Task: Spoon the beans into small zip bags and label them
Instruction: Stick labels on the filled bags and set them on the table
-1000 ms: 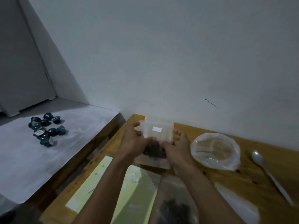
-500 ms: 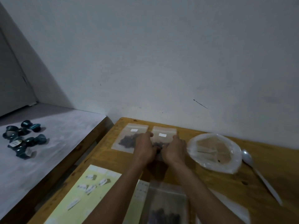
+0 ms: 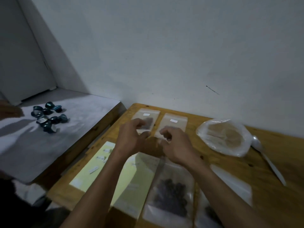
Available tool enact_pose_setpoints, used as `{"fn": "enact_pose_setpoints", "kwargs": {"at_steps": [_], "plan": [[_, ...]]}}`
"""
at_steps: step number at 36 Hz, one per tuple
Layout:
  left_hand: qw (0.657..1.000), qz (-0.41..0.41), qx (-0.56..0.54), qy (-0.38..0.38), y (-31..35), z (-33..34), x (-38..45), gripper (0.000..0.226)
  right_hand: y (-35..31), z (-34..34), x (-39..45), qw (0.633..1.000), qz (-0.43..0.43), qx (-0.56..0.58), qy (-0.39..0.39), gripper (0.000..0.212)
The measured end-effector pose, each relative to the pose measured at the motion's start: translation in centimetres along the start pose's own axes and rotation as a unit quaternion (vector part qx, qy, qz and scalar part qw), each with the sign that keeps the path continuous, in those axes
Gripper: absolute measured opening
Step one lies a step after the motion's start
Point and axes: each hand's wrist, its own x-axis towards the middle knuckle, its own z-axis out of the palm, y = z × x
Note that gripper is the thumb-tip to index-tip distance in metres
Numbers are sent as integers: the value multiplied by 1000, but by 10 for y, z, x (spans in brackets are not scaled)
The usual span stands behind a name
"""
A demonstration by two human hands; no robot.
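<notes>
Wooden table [image 3: 271,162] carries two labelled zip bags [image 3: 174,122], bean bag [image 3: 171,191], label sheet [image 3: 92,170], spoon [image 3: 266,158]

2 bare forearms reach in from the bottom edge, with no sleeves, watch or rings showing. The left hand [image 3: 131,139] and right hand [image 3: 176,145] are ungloved.

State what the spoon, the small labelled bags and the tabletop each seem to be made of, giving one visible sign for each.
Spoon: probably white plastic, pale with a dull sheen.
Small labelled bags: thin clear plastic film; the wood shows through.
Tabletop: wood, light brown with dark knots; the finish is unclear.
</notes>
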Motion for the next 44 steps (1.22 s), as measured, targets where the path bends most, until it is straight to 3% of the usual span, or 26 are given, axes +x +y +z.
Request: {"fn": "enact_pose_setpoints", "kwargs": {"at_steps": [3, 9, 15, 22, 25, 29, 33, 35, 38, 39, 42, 44], "plan": [[999, -26, -18, 25, -8, -20, -24, 35, -11, 5, -22, 999, -17, 4, -44, 14], [998, -44, -20, 32, -11, -38, -74, 30, -18, 5, -55, 989, -31, -96, -106, 31], [998, -28, 5, -49, 7, -23, -116, 44, 2, -27, -65, 957, 16, -255, -136, 56], [988, -14, 90, -126, 29, 9, -128, 64, 21, -32, -60, 955, 46, -241, -165, 68], [986, -28, 96, -133, 31, 14, -126, 65, 24, -29, -54, 961, 51, -221, -160, 63], [987, -42, 89, -129, 34, 15, -123, 68, 26, -32, -52, 979, 53, -153, -121, 20], [987, -39, 66, -138, 35, 14, -123, 67, 37, -34, -48, 990, 41, -113, -78, 19], [987, -50, 54, -141, 34, 14, -123, 78, 39, -37, -46, 994, 28, -76, -75, 19], [992, -75, 5, -100, 35, 13, -120, 86, 29, -48, -48, 996, 9, 1, -84, 16], [992, -88, -37, -84, 38, 11, -118, 78, 25, -53, -48, 996, -6, 27, -84, 15], [962, -135, -232, -45, 46, 4, -110, 27, 8, -67, -49, 987, -64, 123, -81, 20], [941, -146, -303, -19, 51, -8, -107, 17, -5, -70, -50, 973, -85, 202, -71, 23]]}}
